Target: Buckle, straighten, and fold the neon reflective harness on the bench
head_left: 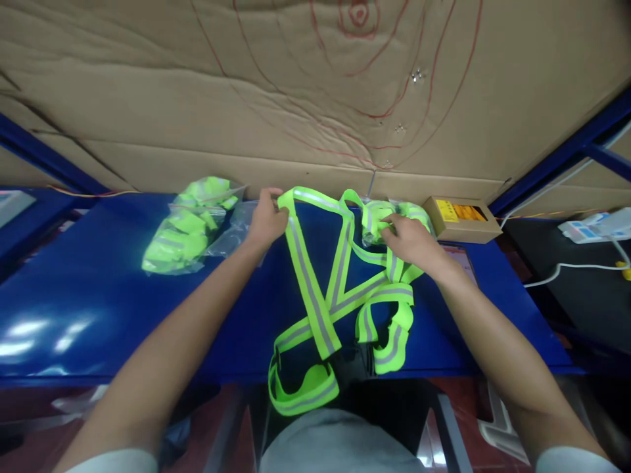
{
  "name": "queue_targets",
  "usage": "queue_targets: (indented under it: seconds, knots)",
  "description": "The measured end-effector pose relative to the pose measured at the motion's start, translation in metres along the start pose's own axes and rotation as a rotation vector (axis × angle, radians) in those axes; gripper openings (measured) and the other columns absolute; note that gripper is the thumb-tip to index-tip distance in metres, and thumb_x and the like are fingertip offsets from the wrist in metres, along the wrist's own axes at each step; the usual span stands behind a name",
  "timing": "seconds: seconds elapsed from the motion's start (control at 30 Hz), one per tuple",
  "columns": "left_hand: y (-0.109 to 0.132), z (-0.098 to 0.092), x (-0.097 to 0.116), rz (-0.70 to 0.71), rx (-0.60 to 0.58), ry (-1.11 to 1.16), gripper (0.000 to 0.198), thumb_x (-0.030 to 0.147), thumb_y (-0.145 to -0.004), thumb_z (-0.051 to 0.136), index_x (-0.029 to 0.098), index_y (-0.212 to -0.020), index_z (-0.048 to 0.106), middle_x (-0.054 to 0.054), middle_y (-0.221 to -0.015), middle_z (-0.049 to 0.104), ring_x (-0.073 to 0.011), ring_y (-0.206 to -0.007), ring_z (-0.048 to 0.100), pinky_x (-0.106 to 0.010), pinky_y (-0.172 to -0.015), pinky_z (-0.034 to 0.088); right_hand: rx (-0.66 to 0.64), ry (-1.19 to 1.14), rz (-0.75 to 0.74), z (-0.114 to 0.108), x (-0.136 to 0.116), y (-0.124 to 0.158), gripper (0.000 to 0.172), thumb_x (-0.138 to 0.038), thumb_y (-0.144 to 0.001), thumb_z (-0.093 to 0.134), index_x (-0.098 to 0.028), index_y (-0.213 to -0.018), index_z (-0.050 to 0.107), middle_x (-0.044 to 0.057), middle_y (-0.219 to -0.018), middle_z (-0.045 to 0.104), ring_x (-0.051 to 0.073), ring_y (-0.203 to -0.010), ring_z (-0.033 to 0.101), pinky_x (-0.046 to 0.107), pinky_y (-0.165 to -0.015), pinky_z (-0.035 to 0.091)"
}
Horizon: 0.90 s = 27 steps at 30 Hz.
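Note:
A neon-yellow reflective vest, made of straps with a grey stripe, is spread over the table's front part. Its lower loops hang past the front edge. My left hand pinches the strap at its upper left corner. On the other side, my right hand has its fingers curled on the upper right straps, right in front of a bagged vest; the fingertips partly hide the grip. Near the bottom of the straps a black piece shows, its details too dark to make out.
More neon-yellow vests in clear bags lie at the left, beside a crumpled clear bag. An open cardboard box with orange contents stands at the back right, a flat dark device before it. Cardboard walls the blue table's back.

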<state>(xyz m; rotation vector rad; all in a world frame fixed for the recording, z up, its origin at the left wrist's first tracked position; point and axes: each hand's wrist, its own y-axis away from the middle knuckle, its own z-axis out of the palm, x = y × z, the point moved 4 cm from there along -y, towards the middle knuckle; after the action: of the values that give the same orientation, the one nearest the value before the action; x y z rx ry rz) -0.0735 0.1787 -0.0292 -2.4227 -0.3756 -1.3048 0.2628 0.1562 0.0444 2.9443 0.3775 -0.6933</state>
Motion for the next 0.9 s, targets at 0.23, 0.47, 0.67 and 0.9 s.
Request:
queue_targets:
  seconds: [0.23,0.47,0.67,0.9]
  knots:
    - [-0.005,-0.033,0.010,0.153,0.047,-0.263,0.055,0.000,-0.079,0.057,0.017,-0.131,0.058,-0.015,-0.124,0.065,-0.0319,-0.115,0.066,-0.050,-0.107,0.053,-0.003,-0.508,0.050,0.009,0.018,-0.025,0.033,-0.015,-0.094,0.044,-0.015,-0.111,0.072,0.009,-0.086,0.077,0.022,-0.076,0.076,0.032,-0.073,0.059]
    - [0.052,0.011,0.071,0.451,-0.107,-0.413,0.052,0.008,-0.092,0.054,0.017,-0.143,0.060,-0.020,-0.147,0.057,-0.0382,-0.140,0.054,-0.057,-0.121,0.044,0.034,-0.655,-0.002,0.014,0.026,-0.028,0.025,-0.024,-0.085,0.059,-0.019,-0.104,0.074,0.002,-0.079,0.073,0.021,-0.075,0.071,0.034,-0.078,0.056]
    - [0.043,0.048,0.116,0.540,-0.226,-0.296,0.056,0.015,-0.097,0.057,0.019,-0.153,0.052,-0.013,-0.149,0.062,-0.0294,-0.143,0.053,-0.045,-0.125,0.040,0.060,-0.606,-0.104,0.015,0.025,-0.023,0.028,-0.032,-0.086,0.064,-0.022,-0.109,0.075,0.000,-0.081,0.072,0.022,-0.079,0.068,0.038,-0.083,0.052]
    - [-0.013,0.080,0.093,0.371,-0.370,-0.260,0.044,0.024,-0.085,0.078,0.018,-0.127,0.070,-0.010,-0.115,0.077,-0.0253,-0.104,0.072,-0.037,-0.099,0.056,0.114,-0.557,-0.155,0.011,0.031,-0.006,0.031,-0.038,-0.089,0.061,-0.023,-0.112,0.077,0.000,-0.080,0.070,0.020,-0.074,0.063,0.033,-0.076,0.048]
